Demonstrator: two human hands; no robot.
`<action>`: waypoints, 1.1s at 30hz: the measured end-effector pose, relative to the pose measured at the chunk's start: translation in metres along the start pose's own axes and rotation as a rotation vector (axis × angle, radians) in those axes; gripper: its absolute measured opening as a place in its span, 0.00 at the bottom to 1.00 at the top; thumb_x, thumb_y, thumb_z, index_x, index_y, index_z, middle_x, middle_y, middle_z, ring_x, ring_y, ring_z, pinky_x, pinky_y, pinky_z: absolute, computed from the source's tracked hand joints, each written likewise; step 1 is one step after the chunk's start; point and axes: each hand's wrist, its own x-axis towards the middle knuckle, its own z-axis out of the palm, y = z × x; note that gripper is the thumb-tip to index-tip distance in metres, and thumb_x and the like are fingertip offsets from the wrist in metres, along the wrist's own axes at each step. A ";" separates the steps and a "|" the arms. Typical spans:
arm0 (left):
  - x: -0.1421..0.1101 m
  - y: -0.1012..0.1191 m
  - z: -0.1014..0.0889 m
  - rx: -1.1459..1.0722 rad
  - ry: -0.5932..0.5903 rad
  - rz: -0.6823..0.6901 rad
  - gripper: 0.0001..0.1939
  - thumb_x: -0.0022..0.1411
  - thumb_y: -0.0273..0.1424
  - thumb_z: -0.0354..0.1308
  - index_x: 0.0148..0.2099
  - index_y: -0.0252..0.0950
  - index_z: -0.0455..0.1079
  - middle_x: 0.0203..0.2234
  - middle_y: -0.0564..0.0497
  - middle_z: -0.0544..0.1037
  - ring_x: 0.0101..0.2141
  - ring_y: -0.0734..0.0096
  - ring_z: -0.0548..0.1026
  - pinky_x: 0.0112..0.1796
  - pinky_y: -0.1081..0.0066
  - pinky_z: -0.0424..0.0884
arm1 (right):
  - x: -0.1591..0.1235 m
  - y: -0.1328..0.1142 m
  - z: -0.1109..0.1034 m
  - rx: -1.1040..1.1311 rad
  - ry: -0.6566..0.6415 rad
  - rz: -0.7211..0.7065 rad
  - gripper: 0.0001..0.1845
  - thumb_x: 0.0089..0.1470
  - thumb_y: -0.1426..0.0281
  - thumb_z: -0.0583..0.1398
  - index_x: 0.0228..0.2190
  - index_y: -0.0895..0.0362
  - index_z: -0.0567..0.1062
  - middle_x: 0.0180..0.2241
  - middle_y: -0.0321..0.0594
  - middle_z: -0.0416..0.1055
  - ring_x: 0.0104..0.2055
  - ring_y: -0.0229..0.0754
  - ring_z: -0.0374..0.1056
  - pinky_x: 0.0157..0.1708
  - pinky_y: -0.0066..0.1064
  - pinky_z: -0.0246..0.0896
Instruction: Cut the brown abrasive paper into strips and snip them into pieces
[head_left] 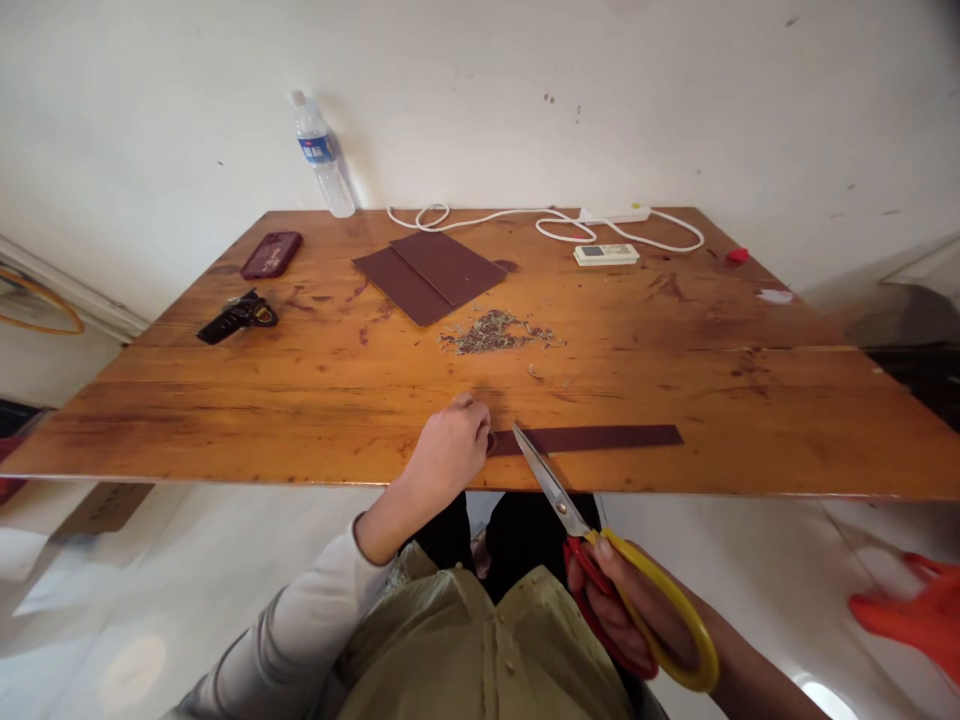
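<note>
My right hand (611, 600) is closed around a large pair of scissors (555, 490) with one red and one yellow handle. Their blades point up and left, nearly together, with the tips over a long maroon strip (615, 438), likely sandpaper or stiff paper. The strip lies flat along the table's near edge. At its left end, my left hand (450, 445) has its fingers curled in a pinch on the strip, where a small curled bit shows by the fingers. The fingertips are partly hidden. Beyond the hands is a pile of small dark and pale scraps (495, 332).
On the wooden table (300, 420) lie maroon sheets (427, 275), a phone (272, 255), a black strapped item (238, 316), and a white remote-like device (606, 254). A water bottle (322, 155) leans on the wall. A white cable (495, 214) runs to a power strip (615, 214).
</note>
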 end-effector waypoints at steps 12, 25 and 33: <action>-0.007 0.000 0.002 -0.049 -0.025 -0.002 0.12 0.69 0.19 0.51 0.37 0.38 0.70 0.41 0.44 0.80 0.40 0.61 0.81 0.44 0.66 0.75 | -0.016 -0.024 0.020 0.152 -0.205 0.120 0.41 0.53 0.29 0.60 0.19 0.54 0.67 0.14 0.26 0.56 0.11 0.30 0.48 0.11 0.22 0.50; -0.007 -0.003 0.006 -0.082 0.005 -0.022 0.11 0.70 0.21 0.51 0.37 0.40 0.70 0.41 0.45 0.81 0.40 0.62 0.81 0.45 0.66 0.76 | -0.001 -0.017 0.016 0.238 -0.313 0.187 0.46 0.56 0.27 0.54 0.16 0.55 0.70 0.10 0.27 0.55 0.09 0.30 0.47 0.08 0.23 0.44; -0.008 -0.004 0.008 -0.100 0.013 -0.011 0.11 0.69 0.21 0.52 0.37 0.39 0.71 0.40 0.46 0.80 0.40 0.61 0.81 0.45 0.66 0.75 | 0.003 -0.015 0.010 0.298 -0.357 0.256 0.45 0.54 0.25 0.54 0.19 0.54 0.69 0.10 0.23 0.53 0.08 0.28 0.43 0.07 0.20 0.46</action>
